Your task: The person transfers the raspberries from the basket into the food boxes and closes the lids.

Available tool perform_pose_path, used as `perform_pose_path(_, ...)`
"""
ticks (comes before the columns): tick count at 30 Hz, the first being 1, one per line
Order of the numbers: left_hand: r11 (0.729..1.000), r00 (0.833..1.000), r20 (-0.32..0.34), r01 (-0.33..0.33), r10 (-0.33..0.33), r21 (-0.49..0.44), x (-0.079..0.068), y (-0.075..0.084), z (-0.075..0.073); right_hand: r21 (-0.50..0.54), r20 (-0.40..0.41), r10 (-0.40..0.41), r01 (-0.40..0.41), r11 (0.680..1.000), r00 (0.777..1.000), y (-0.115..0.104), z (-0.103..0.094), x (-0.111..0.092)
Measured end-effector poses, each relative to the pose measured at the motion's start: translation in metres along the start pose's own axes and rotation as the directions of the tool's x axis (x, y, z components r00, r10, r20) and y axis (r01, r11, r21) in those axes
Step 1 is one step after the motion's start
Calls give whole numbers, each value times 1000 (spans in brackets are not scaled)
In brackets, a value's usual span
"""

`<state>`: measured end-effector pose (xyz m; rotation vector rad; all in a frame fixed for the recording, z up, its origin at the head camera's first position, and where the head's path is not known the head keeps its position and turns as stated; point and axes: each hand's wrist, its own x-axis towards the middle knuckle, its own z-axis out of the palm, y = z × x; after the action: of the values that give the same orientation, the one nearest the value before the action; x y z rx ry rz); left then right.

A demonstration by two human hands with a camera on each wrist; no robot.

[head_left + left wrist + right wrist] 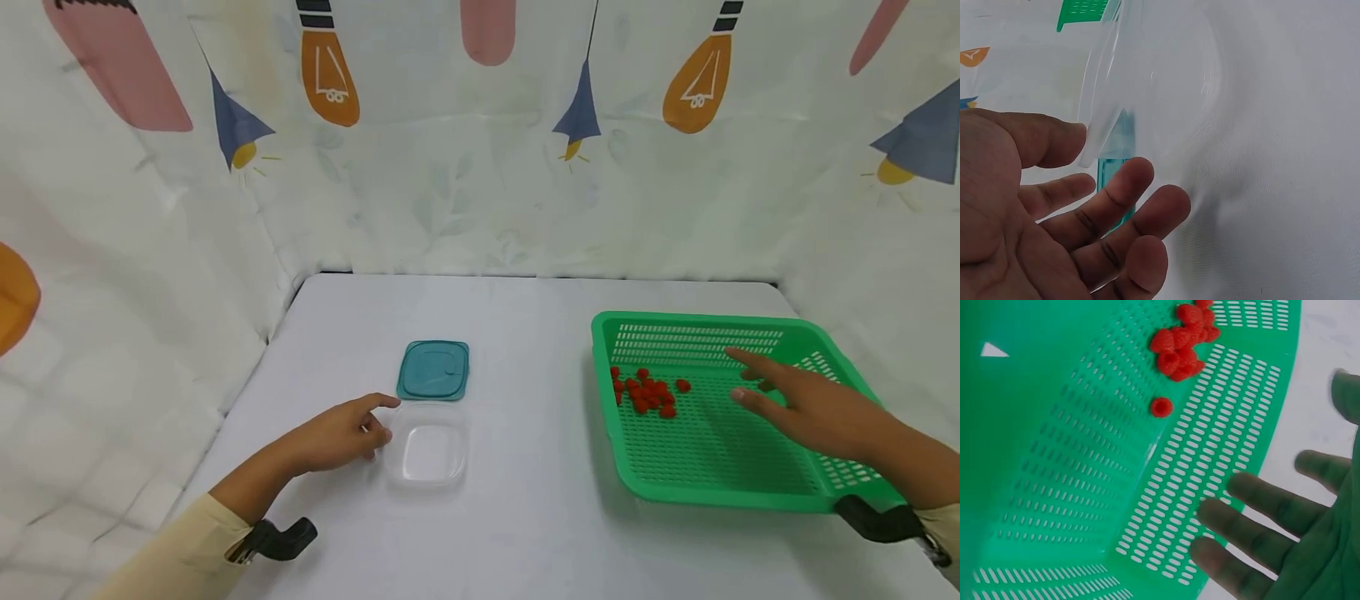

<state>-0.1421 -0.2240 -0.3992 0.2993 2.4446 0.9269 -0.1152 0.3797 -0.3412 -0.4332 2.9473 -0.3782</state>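
The small red raspberries, soft-looking and rounded (648, 392), lay to the left of the right grip (817, 408), gathered against the left end of a green rectangular plastic basket with slotted sides (742, 500) near the right edge of the white worktop (525, 542). That hand was clearly the nearer; it hung over the basket's right half, fingers spread and nothing between them, pointing left and toward the far edge. The pile had no marked long axis, though one berry sat apart from it, on the side facing the hand. Toward the worktop's left edge, a transparent square plastic container (427, 479) stood with its floor showing through, and a teal square plastic lid (435, 371) lay just beyond it, toward the far edge. The left grip (341, 433) was loosely spread at the container's left side, holding nothing; whether a fingertip touched the rim could not be told.
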Motion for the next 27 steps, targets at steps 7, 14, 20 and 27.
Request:
perform_pose_path(7,997,1000,11,11,-10,-78,1,-6,1,109,25,-69,65,992,997,-6,-13,7)
perform_pose_path(14,996,999,-3,37,-38,-76,2,-4,4,177,56,-73,62,982,996,-9,-22,18)
perform_pose_path(20,996,1000,-2,19,-20,-86,1,-1,3,294,171,-56,3,956,984,-10,-17,32)
perform_pose_path(27,992,1000,11,30,-29,-119,-1,0,2,388,263,-56,-53,920,963,-11,-12,43)
